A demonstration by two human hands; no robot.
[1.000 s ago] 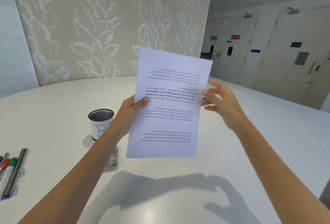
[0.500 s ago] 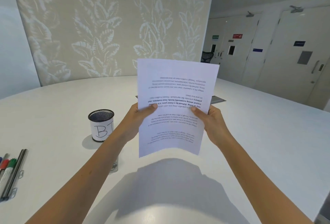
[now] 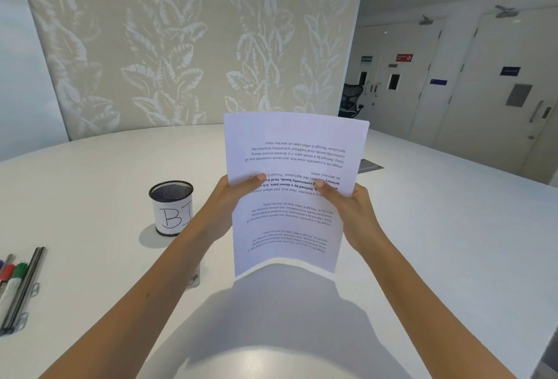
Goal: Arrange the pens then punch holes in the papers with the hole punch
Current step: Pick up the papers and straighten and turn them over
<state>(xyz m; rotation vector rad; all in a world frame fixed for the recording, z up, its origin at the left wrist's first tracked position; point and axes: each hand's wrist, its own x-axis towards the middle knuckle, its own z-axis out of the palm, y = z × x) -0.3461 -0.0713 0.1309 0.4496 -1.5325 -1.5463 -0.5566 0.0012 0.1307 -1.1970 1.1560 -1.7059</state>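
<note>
**Papers held upright in both hands**

Nearest, at the left edge of the white tabletop [image 3: 90, 185], lay the pens [image 3: 15, 282]. Above the tabletop the left hand [image 3: 225, 208] and the right hand [image 3: 351, 215] each had a closed grip on the papers [image 3: 290, 185], thumbs in front, text upside down. Further left stood a mesh cup [image 3: 171, 208].

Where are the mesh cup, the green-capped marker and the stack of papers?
mesh cup [image 3: 172, 212], head view, on its white label.
green-capped marker [image 3: 21, 269], head view, on the green cap.
stack of papers [image 3: 297, 137], head view, on the blank upper part.
</note>
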